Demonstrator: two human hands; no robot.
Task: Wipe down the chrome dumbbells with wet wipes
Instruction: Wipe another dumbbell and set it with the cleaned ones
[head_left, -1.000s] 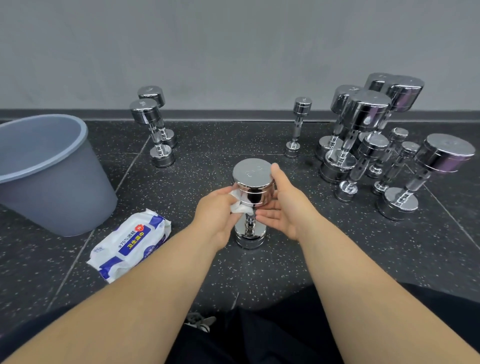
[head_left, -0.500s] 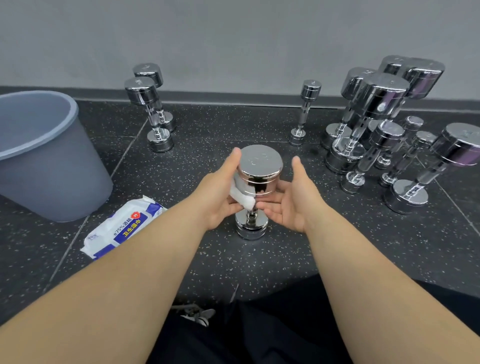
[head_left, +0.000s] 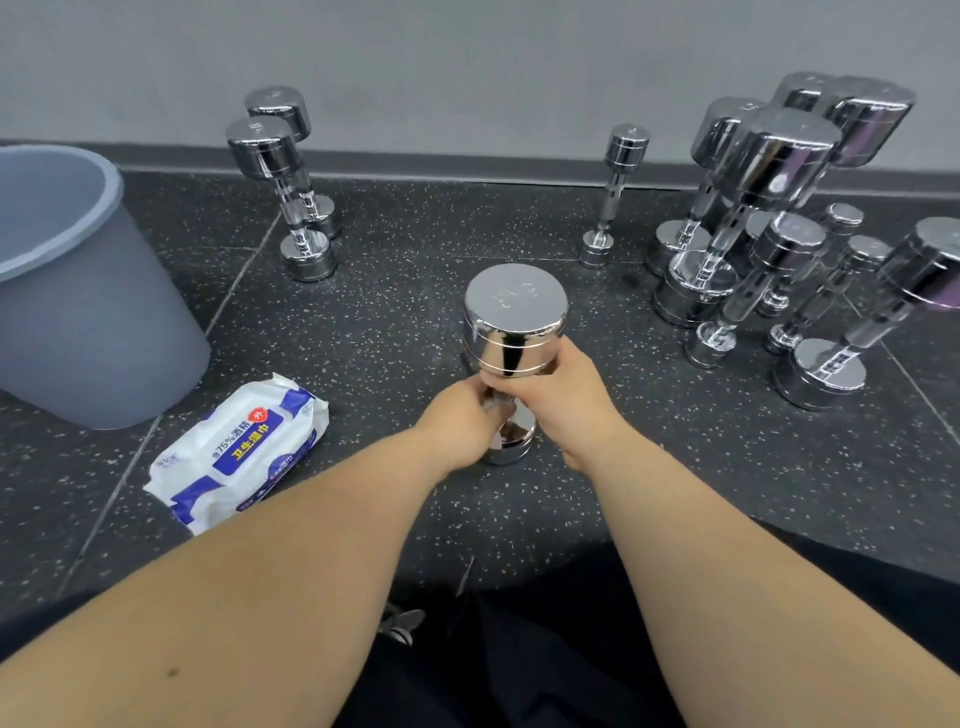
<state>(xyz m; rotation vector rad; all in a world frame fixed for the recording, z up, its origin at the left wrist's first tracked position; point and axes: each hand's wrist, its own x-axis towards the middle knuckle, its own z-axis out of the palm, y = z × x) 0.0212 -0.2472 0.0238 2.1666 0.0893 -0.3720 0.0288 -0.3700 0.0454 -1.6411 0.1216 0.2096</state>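
Both hands (head_left: 460, 426) hide dumbbell (head_left: 514, 322) handle

dumbbell cluster (head_left: 779, 171) right — bin (head_left: 78, 322) left

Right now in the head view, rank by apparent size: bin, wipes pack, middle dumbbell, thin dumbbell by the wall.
1. bin
2. wipes pack
3. middle dumbbell, close to the pack
4. thin dumbbell, though it stands farther away

The wet wipes pack (head_left: 239, 457) reads "含75%酒精" and "卫生湿巾"; the embossed mark on the dumbbell (head_left: 514, 301) is illegible.
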